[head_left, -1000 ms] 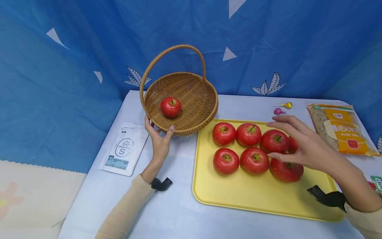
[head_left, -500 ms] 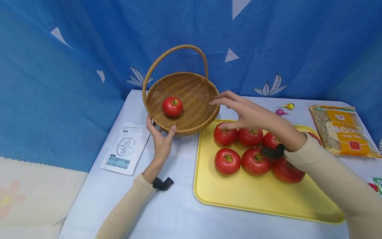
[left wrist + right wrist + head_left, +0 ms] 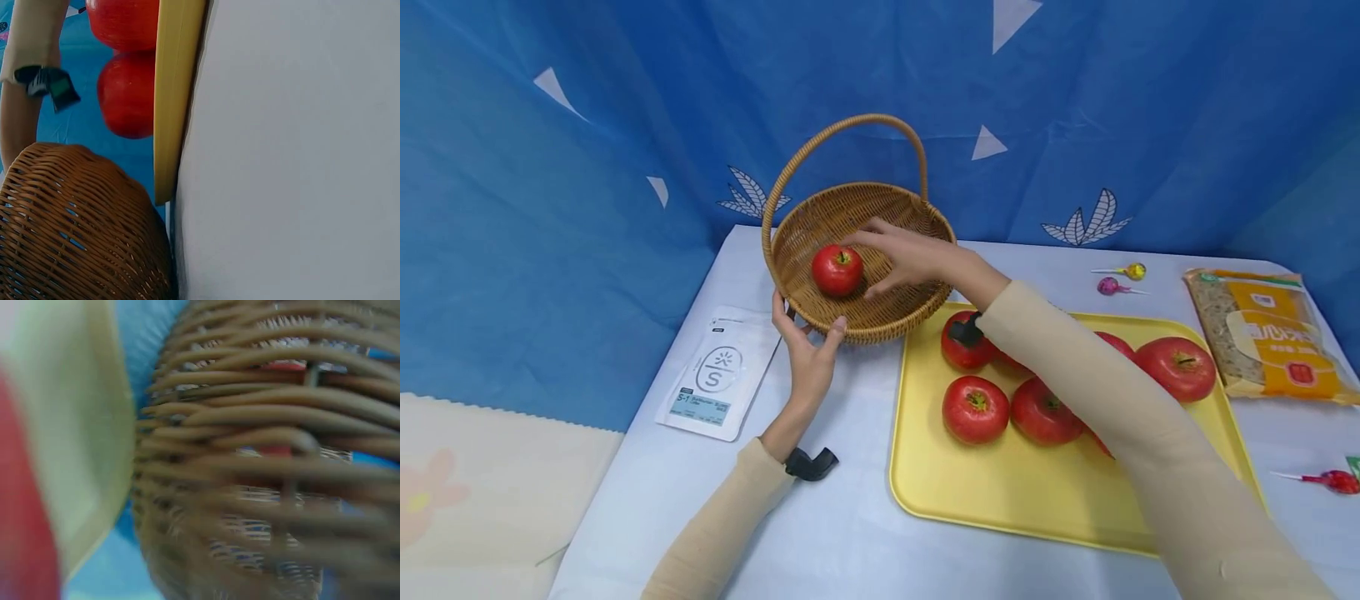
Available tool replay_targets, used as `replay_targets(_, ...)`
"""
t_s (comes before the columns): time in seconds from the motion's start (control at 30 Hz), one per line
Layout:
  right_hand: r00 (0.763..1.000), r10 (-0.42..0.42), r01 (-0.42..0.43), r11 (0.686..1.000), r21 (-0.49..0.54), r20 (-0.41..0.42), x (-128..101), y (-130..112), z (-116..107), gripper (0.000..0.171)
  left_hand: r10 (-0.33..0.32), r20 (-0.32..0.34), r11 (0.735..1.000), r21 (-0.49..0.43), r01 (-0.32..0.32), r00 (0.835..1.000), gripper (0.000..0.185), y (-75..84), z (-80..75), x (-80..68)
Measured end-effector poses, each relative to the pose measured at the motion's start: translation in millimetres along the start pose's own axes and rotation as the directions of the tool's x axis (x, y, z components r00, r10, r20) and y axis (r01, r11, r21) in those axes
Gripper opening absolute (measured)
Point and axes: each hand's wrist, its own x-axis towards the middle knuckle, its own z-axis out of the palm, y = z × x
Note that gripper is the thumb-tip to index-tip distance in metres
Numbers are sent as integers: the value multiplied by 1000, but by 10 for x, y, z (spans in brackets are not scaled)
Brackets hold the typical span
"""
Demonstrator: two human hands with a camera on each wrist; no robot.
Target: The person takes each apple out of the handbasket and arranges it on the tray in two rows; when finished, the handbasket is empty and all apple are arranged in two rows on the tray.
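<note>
A brown wicker basket (image 3: pixel 808 215) with a tall arched handle is tilted toward me, one red apple (image 3: pixel 835 272) inside. My left hand (image 3: pixel 809 363) grips its near left rim, the thumb on the edge and some fingers hidden beneath. My right hand (image 3: pixel 919 257) reaches into the basket, its fingers spread beside the apple and its palm side out of sight; whether it touches the apple I cannot tell. In the right wrist view the basket weave (image 3: pixel 250 412) is close and blurred. The left wrist view shows the basket's outer side (image 3: pixel 81 225).
A yellow tray (image 3: pixel 985 496) bears several red apples (image 3: pixel 975 410), some hidden by my right sleeve. A white pouch (image 3: pixel 718 375) lies at the left. On the right are a grain bag (image 3: pixel 1273 333) and yellow, purple and red lollipops (image 3: pixel 1135 272). A blue curtain hangs behind.
My right hand has moved left from over the tray's apples into the basket, with no thing seen in it. My left hand keeps its hold on the basket rim.
</note>
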Motion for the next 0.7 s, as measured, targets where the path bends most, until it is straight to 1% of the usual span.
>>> replay_targets(0.1,998,49,-49,999,15,39,172,34,32,91,2,3,1000,-1,-2,1000,95,1,2,-3)
replay_targets(0.27,994,71,-74,996,46,78,365,75,110,92,1,1,1000,-15,-1,1000,95,8,11,-6)
replay_targets(0.47,988,99,-105,993,50,117,467,122,206,89,17,3,1000,4,-17,1000,95,10,1,9)
replay_targets(0.57,989,90,-98,993,64,117,504,132,239,86,13,4,1000,10,-13,1000,95,4,-13,15)
replay_targets(0.7,988,78,-85,995,47,130,548,133,269,81,0,4,1000,10,0,1000,96,-12,-37,16)
